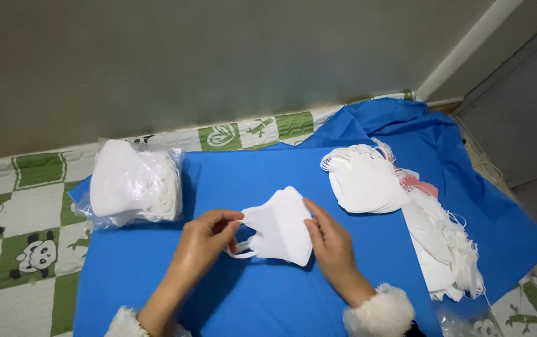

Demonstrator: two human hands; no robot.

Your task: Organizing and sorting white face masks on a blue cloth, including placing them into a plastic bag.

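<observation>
Head view: left hand pinching mask edge, right hand flat on it, beside mask stack; keeping edges aligned advisable.

I see my left hand pinching the left edge of a white face mask on the blue cloth, while my right hand rests flat against the mask's right edge. Left of the mask lies a clear bag of masks; right of it, a loose fanned pile of masks.
</observation>
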